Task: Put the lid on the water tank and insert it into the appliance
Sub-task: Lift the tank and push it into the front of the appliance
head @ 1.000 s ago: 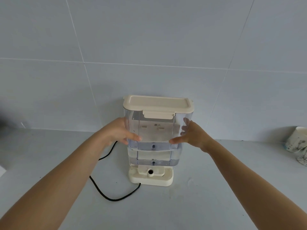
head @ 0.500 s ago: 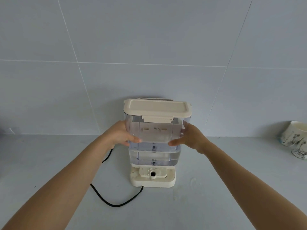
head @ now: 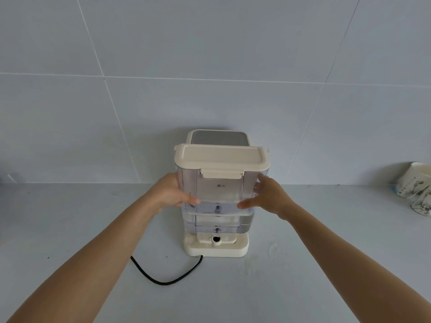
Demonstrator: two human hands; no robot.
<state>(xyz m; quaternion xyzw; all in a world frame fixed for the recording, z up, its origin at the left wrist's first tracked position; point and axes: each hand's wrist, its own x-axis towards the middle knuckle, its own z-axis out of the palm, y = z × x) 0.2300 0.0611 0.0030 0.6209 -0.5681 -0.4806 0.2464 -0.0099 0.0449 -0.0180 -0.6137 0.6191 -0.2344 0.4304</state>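
A clear plastic water tank (head: pixel 219 194) with a cream lid (head: pixel 221 158) closed on top stands upright just above the cream base (head: pixel 215 247) of the appliance. My left hand (head: pixel 171 192) grips its left side and my right hand (head: pixel 268 197) grips its right side. Water fills the tank's lower part. Behind the lid shows the appliance's grey top panel (head: pixel 219 137). A round inlet hole (head: pixel 216 239) is visible in the base under the tank's bottom edge.
A black power cord (head: pixel 163 276) loops over the grey counter in front-left of the base. Patterned white cups (head: pixel 415 185) lie at the far right against the tiled wall (head: pixel 210 66). A wet patch (head: pixel 272 249) sits right of the base.
The tank has come down toward the base in both hands, and the appliance's grey top now shows behind the lid. The view has tilted slightly.
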